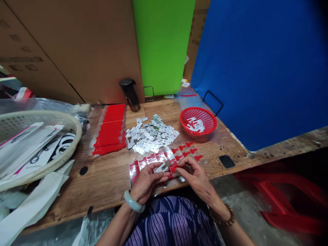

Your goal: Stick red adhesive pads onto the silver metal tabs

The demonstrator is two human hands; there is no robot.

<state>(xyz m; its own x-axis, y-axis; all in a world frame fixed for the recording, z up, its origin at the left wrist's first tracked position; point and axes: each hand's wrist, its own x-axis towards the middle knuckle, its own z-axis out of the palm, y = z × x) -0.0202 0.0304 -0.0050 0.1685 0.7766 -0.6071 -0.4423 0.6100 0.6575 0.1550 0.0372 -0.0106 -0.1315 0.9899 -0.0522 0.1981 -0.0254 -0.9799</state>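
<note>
Between thumb and fingers, my left hand (150,177) grips a small flat metal plate (162,167) with a hole in it. My right hand (196,176) pinches a small red sticker (174,169) right beside the plate; whether the two touch I cannot tell. Under both hands lies a clear sheet of red stickers (183,148), partly hidden by them. Just beyond it spreads a loose pile of metal plates (151,133). A red basket (214,127) at the right of the pile has several white-and-red pieces in it.
Stacked red sticker sheets (109,130) lie left of the pile, with a dark bottle (130,95) behind. A large pale basket (77,126) of flat packs fills the left side. Green (164,44) and blue boards (256,68) stand at the back and right. A red stool (279,198) is below.
</note>
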